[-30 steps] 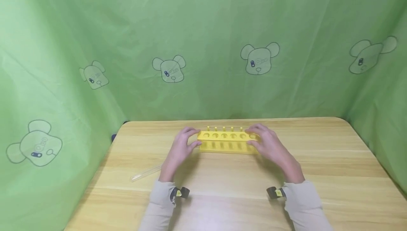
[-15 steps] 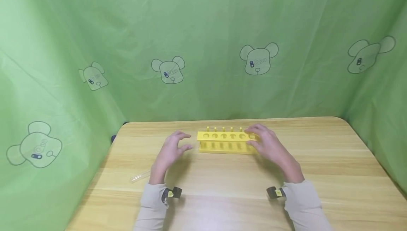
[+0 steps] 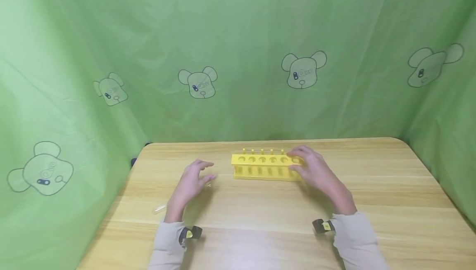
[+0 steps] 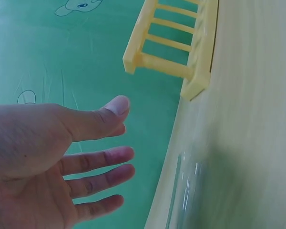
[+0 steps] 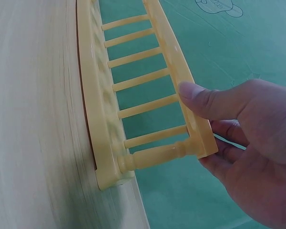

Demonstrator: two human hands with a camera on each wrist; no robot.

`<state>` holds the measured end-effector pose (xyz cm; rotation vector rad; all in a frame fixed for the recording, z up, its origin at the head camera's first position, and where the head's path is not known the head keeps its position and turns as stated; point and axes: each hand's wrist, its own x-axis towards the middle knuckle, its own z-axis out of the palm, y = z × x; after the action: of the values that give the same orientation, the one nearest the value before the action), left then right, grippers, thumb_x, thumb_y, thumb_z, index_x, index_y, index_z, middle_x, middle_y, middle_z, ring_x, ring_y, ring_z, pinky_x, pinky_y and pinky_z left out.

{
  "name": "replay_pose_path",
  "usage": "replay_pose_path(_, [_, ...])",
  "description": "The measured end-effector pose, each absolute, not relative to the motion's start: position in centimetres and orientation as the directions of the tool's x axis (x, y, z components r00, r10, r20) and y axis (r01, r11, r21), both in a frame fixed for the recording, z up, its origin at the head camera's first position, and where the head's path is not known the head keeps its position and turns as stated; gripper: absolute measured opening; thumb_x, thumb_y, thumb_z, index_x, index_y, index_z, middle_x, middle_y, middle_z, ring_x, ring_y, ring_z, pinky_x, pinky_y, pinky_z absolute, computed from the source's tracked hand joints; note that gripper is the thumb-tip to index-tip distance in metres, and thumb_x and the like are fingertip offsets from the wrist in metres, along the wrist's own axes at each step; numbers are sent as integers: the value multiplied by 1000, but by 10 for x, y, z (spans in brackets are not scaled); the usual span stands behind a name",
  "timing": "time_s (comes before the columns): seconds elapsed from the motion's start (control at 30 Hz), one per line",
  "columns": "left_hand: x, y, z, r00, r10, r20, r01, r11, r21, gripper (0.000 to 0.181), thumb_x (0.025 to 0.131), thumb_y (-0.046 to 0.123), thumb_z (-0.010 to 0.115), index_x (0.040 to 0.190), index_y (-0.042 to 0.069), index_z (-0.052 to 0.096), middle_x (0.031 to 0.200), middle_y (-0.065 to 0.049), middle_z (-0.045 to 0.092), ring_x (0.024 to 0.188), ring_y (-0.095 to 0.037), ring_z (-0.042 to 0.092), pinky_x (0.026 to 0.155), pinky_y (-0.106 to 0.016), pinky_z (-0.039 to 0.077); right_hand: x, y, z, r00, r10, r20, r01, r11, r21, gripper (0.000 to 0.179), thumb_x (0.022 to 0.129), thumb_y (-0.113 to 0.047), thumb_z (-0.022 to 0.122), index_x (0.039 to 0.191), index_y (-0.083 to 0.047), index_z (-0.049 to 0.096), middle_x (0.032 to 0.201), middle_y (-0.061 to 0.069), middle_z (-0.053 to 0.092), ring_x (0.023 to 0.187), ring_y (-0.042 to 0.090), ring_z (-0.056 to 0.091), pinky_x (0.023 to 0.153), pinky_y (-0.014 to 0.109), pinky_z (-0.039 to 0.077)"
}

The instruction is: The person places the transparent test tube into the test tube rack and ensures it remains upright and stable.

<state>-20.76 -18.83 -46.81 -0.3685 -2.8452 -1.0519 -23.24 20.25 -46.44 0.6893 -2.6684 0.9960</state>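
A yellow test tube rack (image 3: 260,171) with a row of round holes and short pegs stands on the table towards the back. At its right end, my right hand (image 3: 316,169) holds the top plate, the thumb on the front edge in the right wrist view and the fingers behind. My left hand (image 3: 189,183) is off the rack to the left, thumb and fingers apart with nothing between them. Below this hand lies a clear glass test tube (image 4: 186,195). The hand and wrist hide its middle in the head view, where only its ends show.
The wooden table (image 3: 260,208) carries the rack and the tube. Green curtains (image 3: 245,109) with printed bear heads hang behind the table and on both sides. A black wrist camera (image 3: 191,233) sits at the left cuff, another camera (image 3: 321,226) at the right.
My left hand has let go of the rack's left end and moved left, over the test tube. The right hand keeps its hold and the rack stays in place.
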Motion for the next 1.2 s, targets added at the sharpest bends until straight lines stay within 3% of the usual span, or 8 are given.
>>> replay_pose_path(0.53, [-202, -212, -464, -974, 225, 10, 183, 764, 619, 41, 92, 14, 77, 129, 0, 67, 127, -18, 66, 115, -40, 61, 98, -54, 55, -232, 203, -466, -871, -346, 349, -490, 661, -569, 41, 88, -2, 79, 126, 5, 66, 129, 22, 62, 119, 43, 59, 105, 58, 50])
replay_pose_path(0.93, [-201, -219, -468, -976, 211, -53, 136, 784, 606, 36, 83, 3, 82, 118, 2, 72, 115, -16, 70, 104, -35, 65, 91, -50, 58, -232, 203, -465, -875, -348, 336, -483, 659, -576, 41, 89, -2, 78, 127, 5, 65, 130, 22, 61, 120, 43, 58, 106, 59, 49])
replay_pose_path(1.2, [-199, -220, -469, -972, 215, -94, 122, 806, 579, 41, 80, 2, 84, 119, 1, 71, 109, -17, 71, 99, -32, 66, 88, -49, 59, -233, 203, -466, -871, -352, 343, -491, 660, -569, 41, 89, -2, 78, 127, 5, 65, 129, 22, 62, 120, 43, 59, 106, 59, 49])
